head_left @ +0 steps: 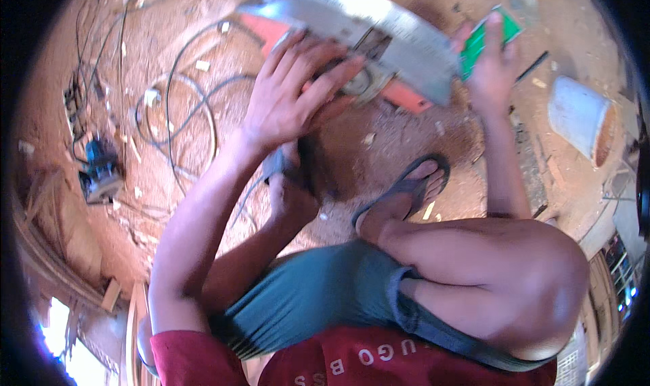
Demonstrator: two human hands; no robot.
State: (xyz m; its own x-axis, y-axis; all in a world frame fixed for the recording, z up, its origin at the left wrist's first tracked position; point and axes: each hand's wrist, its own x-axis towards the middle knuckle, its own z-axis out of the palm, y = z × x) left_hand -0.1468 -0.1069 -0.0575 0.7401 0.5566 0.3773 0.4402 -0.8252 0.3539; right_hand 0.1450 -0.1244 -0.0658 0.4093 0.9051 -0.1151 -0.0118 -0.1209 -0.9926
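Here's the reddish-brown floor [406, 142] spread beneath everything, and up at twelve o'clock the orange-red power tool [416, 44], its broad metal plate tilted! A loose coil of grey cable [210, 125] sprawls at ten. Over at half past two, a white bucket [575, 112]; out at nine, a blue router [101, 166]. The left hand [298, 84], towards twelve, is partly open, fingers curving over the tool's rounded middle; whether it truly grips, I can't tell. Between one and two, the right hand [493, 64] closes round a flat green packet [477, 44], just beside the plate.
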